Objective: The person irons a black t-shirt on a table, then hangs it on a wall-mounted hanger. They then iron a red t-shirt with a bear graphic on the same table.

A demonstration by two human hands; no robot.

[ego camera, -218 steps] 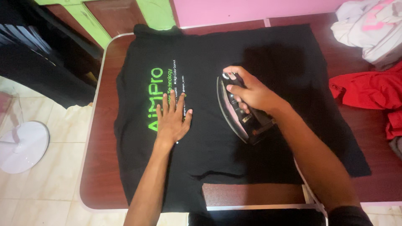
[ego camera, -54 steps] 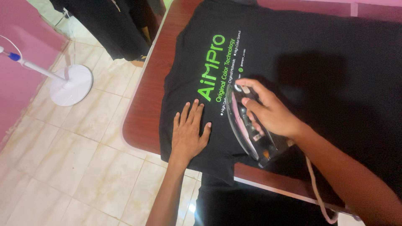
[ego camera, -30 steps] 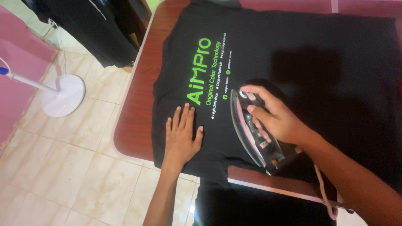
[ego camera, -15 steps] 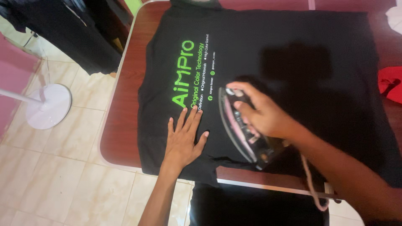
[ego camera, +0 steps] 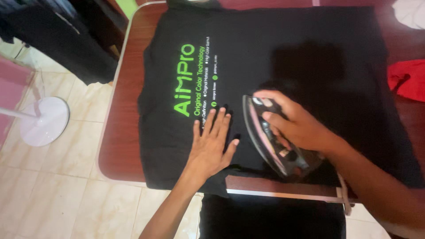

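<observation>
Right hand (ego camera: 296, 128) wrapped closed around the iron (ego camera: 276, 139) handle, near the table's (ego camera: 119, 132) front edge, on the black t-shirt (ego camera: 283, 57). Left hand (ego camera: 212, 144) flat, fingers spread, pinning cloth just beside the iron. Best to keep the fabric taut and skirt the green print (ego camera: 186, 79). No containers visible.

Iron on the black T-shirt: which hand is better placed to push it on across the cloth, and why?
Probably the right hand: it grips the iron. The left hand lies flat on the black T-shirt.
</observation>
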